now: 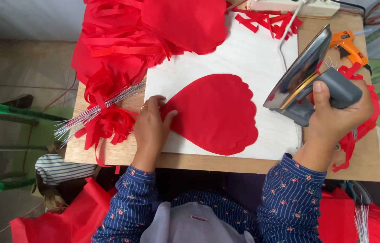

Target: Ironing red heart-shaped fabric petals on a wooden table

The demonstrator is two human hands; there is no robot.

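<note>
Red petal-shaped fabric piece [214, 114] lay flat on the white board [253, 58] in the middle of the wooden table [365, 166]. Its long axis ran roughly left to right across our view, with the narrow pointed end toward our left hand [150, 126] and the broad scalloped edge toward the right.

We kept the left hand palm down at that narrow tip, fingers spread and pressing the fabric onto the board, thumb lying on the red cloth. It pinned the piece rather than gripping it.

Our right hand [340, 114] was raised off the board to the right of the petal, wrist bent back, fingers wrapped fully around the grey handle of a clothes iron [304, 76]. We held the iron tilted up, its shiny soleplate facing left toward the fabric and its tip pointing away from us, clear of the cloth.

Beside the left hand lay a bundle of thin wires [95, 112] among red strips [109, 123]. An orange glue gun [349, 45] sat behind the iron.
</note>
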